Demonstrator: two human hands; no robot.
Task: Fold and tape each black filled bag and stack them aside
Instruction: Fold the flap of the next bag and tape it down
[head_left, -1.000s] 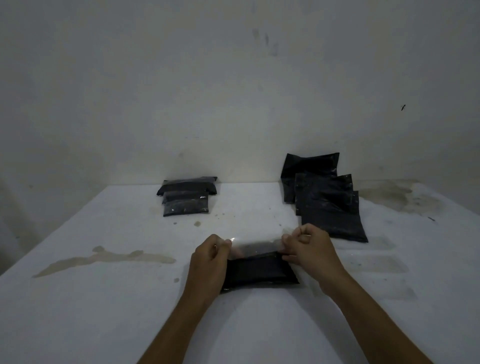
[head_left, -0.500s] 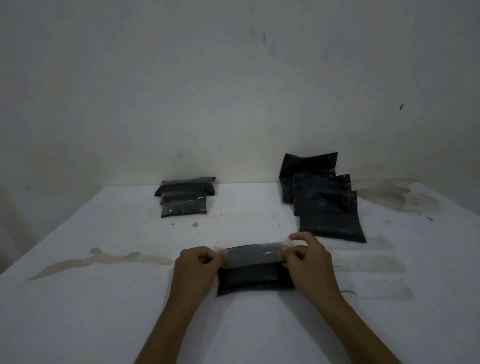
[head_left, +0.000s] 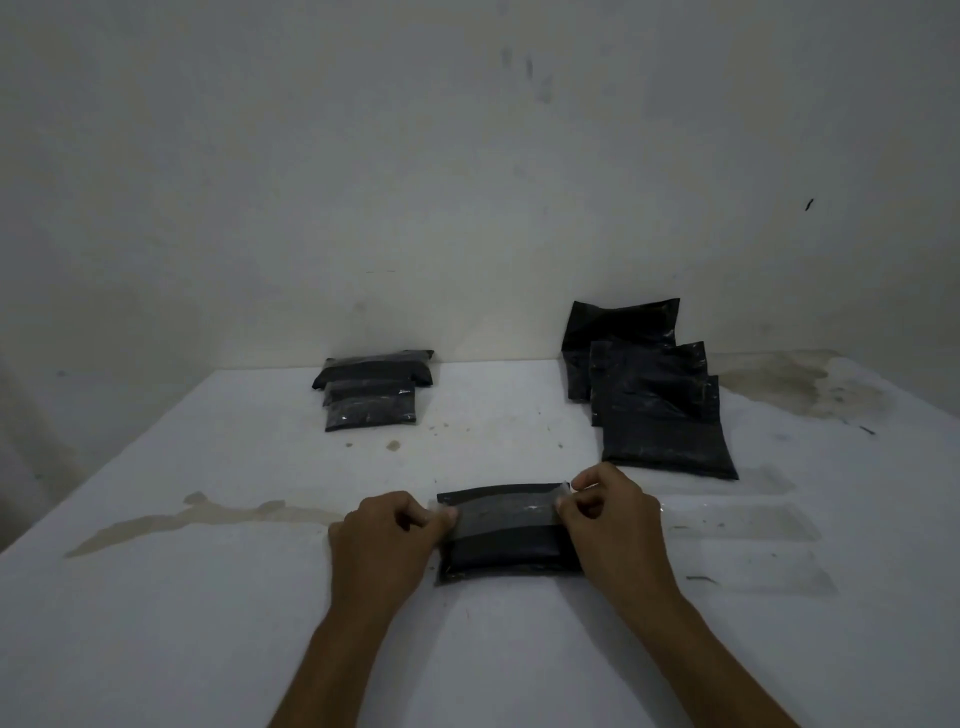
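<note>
A folded black bag (head_left: 506, 548) lies on the white table (head_left: 208, 623) in front of me. A strip of clear tape (head_left: 506, 512) stretches across its folded top. My left hand (head_left: 387, 535) pinches the tape's left end at the bag's left edge. My right hand (head_left: 610, 514) pinches the right end at the bag's right edge. A stack of three taped bags (head_left: 371, 389) sits at the back left. Three unfolded black bags (head_left: 654, 400) lie overlapping at the back right, the rearmost leaning on the wall.
Clear tape strips (head_left: 743, 525) are stuck flat on the table to the right of my right hand. A brownish stain (head_left: 197, 519) runs along the left side and another stain (head_left: 795, 384) marks the back right corner. The wall (head_left: 467, 182) closes the far edge.
The tape was held in the air above the bag; both hands have lowered it onto the bag's folded top. The bag has stayed in place.
</note>
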